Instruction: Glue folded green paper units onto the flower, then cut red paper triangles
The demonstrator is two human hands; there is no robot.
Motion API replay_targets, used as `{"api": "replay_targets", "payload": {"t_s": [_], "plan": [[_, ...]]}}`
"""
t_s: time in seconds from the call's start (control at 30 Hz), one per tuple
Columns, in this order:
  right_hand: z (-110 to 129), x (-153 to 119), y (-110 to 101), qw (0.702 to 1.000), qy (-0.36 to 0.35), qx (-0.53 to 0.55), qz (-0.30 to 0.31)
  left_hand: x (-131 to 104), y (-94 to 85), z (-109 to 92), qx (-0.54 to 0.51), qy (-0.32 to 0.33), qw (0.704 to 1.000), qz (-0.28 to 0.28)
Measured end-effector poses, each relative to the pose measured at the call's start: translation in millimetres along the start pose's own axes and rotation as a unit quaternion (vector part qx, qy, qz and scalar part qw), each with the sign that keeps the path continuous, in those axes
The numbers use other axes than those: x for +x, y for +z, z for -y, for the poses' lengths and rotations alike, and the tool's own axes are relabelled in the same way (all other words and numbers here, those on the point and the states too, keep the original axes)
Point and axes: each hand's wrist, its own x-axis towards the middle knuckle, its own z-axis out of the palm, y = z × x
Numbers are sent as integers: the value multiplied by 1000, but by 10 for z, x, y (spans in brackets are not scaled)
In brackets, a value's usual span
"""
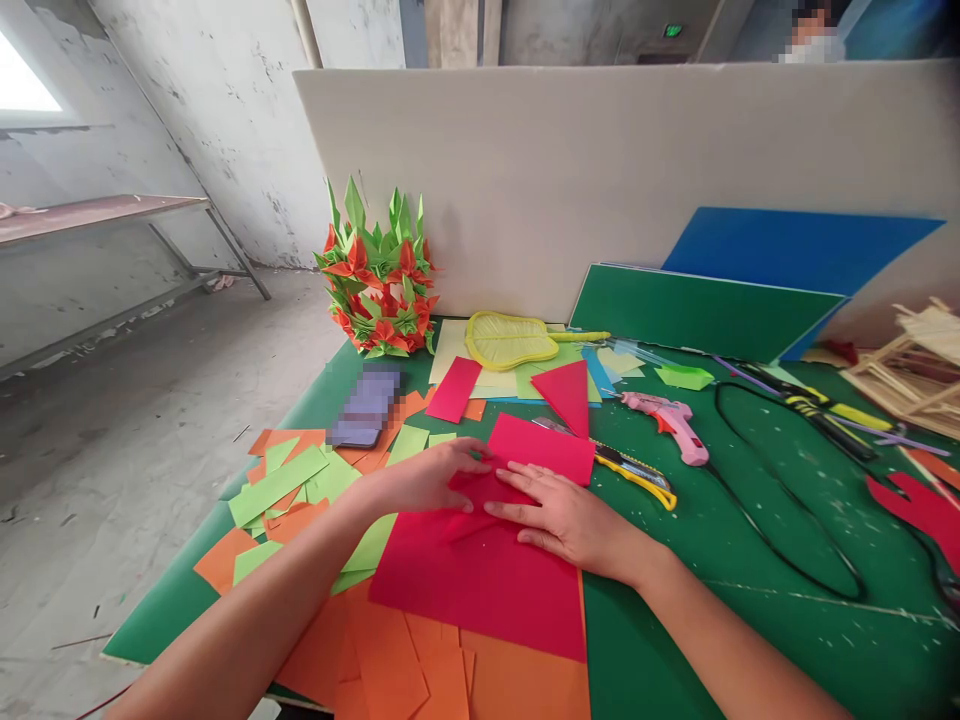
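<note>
Red paper lies over orange sheets in front of me, with a smaller red piece at its far edge. My left hand rests at the paper's left side, thumb and fingers apart and slightly bent. Flat on the right half, fingers spread, lies my right hand. A fold or loose layer shows between the hands, partly covered by them. Just beyond my right hand is a yellow utility knife. Light green paper strips are scattered left of my left forearm.
A phone lies behind the strips, near a green and orange folded-paper piece. Farther back are a yellow fly swatter and a red triangle. A pink glue gun, its black cord, pliers and a wooden stick model occupy the right.
</note>
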Motion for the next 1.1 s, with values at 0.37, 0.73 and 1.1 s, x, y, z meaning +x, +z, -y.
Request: {"api": "replay_targets", "payload": {"t_s": [0.37, 0.73, 1.1], "plan": [[211, 36, 44, 995, -26, -93, -30, -31, -21, -41, 38, -3, 998, 58], [394, 127, 93, 996, -42, -83, -13, -53, -62, -40, 78, -4, 988, 137], [312, 96, -34, 991, -2, -108, -85, -89, -52, -22, 72, -51, 988, 129]]}}
